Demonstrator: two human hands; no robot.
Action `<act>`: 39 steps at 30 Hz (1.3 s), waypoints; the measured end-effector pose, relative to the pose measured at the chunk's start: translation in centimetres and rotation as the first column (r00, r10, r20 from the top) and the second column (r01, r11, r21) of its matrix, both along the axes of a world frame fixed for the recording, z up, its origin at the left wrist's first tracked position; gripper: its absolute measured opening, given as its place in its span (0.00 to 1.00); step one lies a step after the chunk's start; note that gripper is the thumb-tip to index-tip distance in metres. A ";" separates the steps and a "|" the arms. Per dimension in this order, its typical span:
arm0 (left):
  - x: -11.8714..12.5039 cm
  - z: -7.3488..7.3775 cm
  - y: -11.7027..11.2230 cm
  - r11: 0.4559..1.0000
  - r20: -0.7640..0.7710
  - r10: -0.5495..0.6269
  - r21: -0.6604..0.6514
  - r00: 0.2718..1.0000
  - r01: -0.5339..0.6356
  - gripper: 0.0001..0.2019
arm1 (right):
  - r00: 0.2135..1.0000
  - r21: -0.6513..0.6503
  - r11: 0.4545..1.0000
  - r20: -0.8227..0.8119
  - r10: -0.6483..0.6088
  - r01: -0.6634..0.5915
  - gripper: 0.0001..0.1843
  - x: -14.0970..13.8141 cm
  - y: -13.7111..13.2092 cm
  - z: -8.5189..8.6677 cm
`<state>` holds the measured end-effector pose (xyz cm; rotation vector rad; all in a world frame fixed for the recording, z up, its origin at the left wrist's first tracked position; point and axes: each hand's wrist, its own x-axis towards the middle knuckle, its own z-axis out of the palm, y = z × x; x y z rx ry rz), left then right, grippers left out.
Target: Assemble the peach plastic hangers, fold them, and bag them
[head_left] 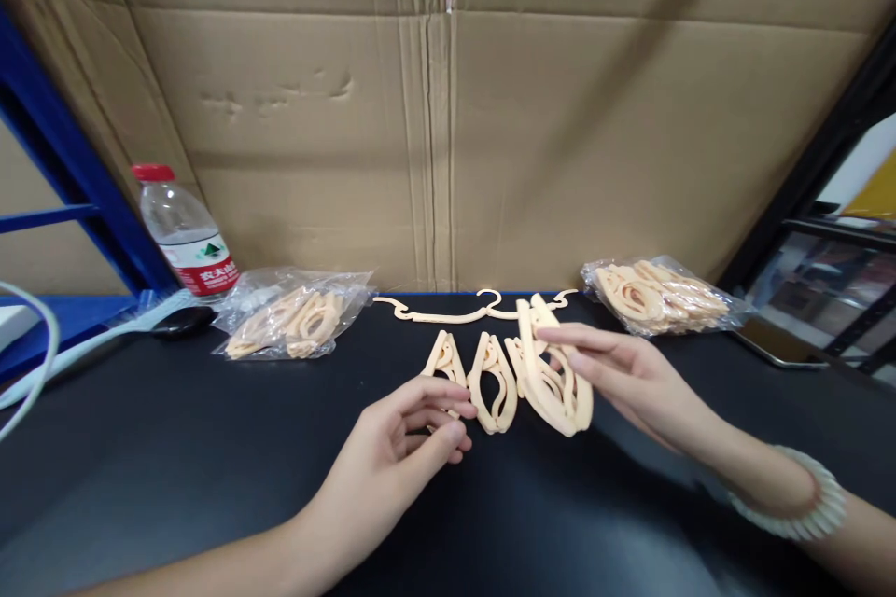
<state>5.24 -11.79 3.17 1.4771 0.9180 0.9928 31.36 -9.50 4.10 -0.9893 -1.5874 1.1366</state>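
My right hand (634, 378) grips a cream plastic folding hanger (550, 392), folded up and tilted over the black table. Loosely curled, my left hand (413, 438) has its fingers apart and nothing visible in them. It partly covers a folded hanger (442, 356) on the table. Beside that lies a second folded hanger (492, 382). Another folded hanger (514, 359) is mostly hidden behind the held one. Farther back, an unfolded hanger (448, 317) lies stretched out with its hook toward the cardboard.
Clear bags of folded hangers lie at the left (294, 317) and right (658, 296). A red-capped water bottle (189, 238) stands back left, near a pale cable (91, 350). A phone-like flat object (780, 342) lies at right. A cardboard wall (315, 140) closes the back.
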 end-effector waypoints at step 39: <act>-1.3 -2.3 -0.3 0.719 -0.770 0.203 0.536 0.604 0.442 0.30 | 0.418 0.284 0.886 0.901 -0.116 -0.367 0.39 0.5 1.0 -2.9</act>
